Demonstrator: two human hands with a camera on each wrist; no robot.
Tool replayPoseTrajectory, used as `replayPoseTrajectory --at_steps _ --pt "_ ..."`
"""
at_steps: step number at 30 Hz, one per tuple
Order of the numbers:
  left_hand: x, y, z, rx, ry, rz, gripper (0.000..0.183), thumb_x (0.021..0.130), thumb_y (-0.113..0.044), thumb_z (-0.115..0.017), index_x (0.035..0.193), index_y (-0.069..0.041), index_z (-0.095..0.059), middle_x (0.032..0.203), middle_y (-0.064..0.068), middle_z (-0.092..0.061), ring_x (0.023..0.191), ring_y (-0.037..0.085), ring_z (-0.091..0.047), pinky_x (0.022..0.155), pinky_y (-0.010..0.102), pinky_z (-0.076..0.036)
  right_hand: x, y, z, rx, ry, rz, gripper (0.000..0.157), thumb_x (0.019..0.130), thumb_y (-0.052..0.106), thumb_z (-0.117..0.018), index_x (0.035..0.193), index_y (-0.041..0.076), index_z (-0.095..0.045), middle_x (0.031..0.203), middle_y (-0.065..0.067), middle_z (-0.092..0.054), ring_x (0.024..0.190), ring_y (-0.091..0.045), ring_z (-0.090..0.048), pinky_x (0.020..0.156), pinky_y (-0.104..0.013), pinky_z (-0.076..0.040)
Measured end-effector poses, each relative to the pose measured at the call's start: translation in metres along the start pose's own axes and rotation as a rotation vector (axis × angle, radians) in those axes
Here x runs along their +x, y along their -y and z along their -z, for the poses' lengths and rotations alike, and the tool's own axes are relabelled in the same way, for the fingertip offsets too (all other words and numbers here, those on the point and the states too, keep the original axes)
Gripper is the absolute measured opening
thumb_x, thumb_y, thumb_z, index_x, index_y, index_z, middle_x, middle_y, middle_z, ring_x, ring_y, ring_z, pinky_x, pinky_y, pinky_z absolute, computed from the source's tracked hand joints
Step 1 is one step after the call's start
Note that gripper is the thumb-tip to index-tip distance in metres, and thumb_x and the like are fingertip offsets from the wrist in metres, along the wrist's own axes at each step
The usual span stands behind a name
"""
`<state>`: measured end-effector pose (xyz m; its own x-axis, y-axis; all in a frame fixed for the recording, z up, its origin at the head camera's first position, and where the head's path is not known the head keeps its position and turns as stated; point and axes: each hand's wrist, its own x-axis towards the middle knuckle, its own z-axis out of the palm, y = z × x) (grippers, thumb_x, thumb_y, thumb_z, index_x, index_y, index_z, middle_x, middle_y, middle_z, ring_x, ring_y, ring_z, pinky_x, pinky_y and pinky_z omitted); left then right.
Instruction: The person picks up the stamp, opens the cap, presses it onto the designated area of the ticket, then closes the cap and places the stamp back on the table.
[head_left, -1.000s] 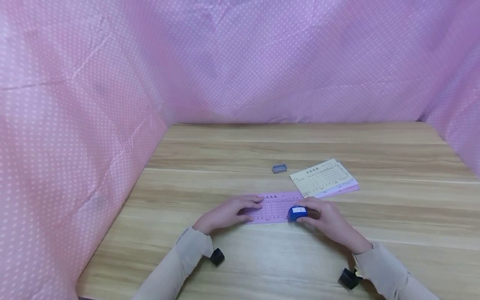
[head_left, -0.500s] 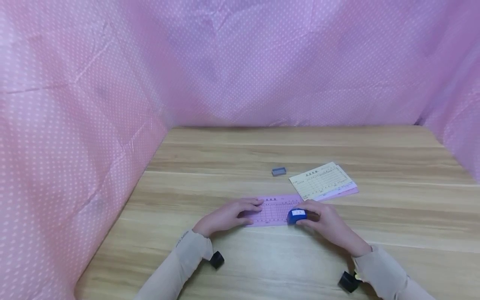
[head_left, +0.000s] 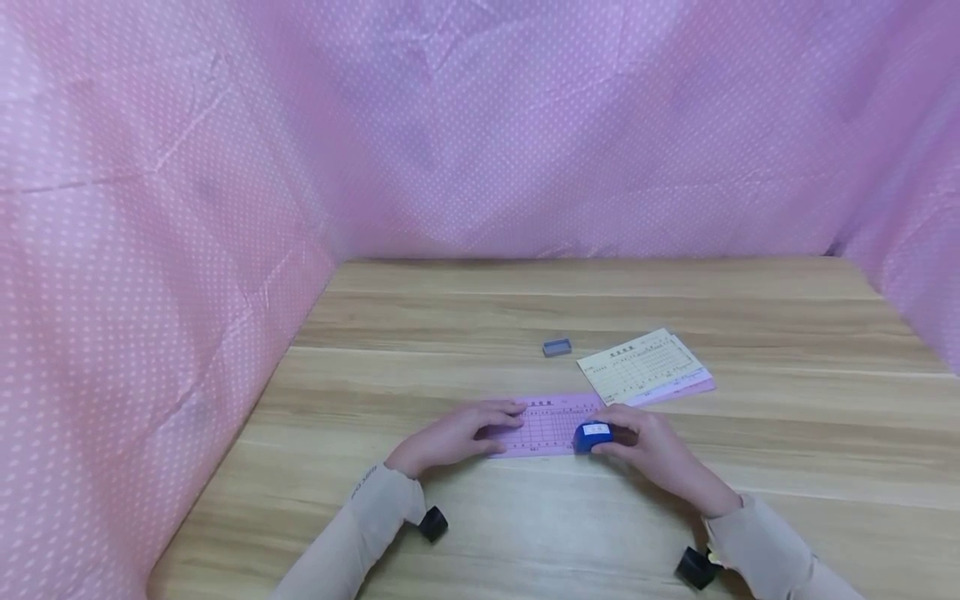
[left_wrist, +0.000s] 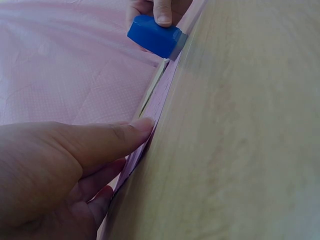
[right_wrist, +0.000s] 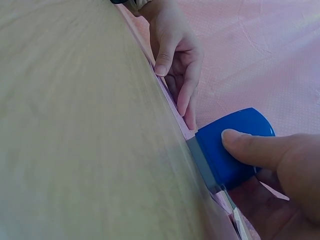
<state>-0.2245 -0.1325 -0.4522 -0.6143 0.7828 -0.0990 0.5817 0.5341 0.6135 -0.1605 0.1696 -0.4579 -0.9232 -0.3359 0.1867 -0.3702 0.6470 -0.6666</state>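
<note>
My right hand (head_left: pixel 652 446) holds a blue stamp (head_left: pixel 593 437) between thumb and fingers, a small white label on its top. In the right wrist view the stamp (right_wrist: pixel 232 145) has its grey base down on the right end of a pink printed form (head_left: pixel 547 429). My left hand (head_left: pixel 461 433) rests on the left end of that form, fingers spread and fairly straight. From the left wrist view, the left thumb (left_wrist: pixel 135 132) lies along the form's near edge.
Beyond the form is a small grey rectangular cap (head_left: pixel 557 347). A yellowish form (head_left: pixel 645 367) lies over pink sheets to the right, close to the right hand. Pink dotted cloth (head_left: pixel 525 125) surrounds the wooden table (head_left: pixel 420 308).
The whole head view has shifted slightly, so the table sits a little lower in it. Both hands, the stamp and the forms keep their places relative to one another.
</note>
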Motion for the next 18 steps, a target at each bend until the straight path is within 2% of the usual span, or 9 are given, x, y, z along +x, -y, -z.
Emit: replayPoseTrajectory --at_steps 18 --pt "0.0006 0.0017 -0.0012 -0.011 0.005 0.011 0.043 0.094 -0.017 -0.062 0.136 -0.014 -0.056 0.154 -0.004 -0.040 0.144 0.017 -0.035 0.118 0.038 -0.030 0.0004 -0.0007 -0.0010 -0.004 0.025 -0.027 0.034 0.079 0.012 -0.077 0.112 0.013 -0.071 0.111 -0.005 -0.072 0.103 -0.024 -0.068 0.091 -0.041 -0.053"
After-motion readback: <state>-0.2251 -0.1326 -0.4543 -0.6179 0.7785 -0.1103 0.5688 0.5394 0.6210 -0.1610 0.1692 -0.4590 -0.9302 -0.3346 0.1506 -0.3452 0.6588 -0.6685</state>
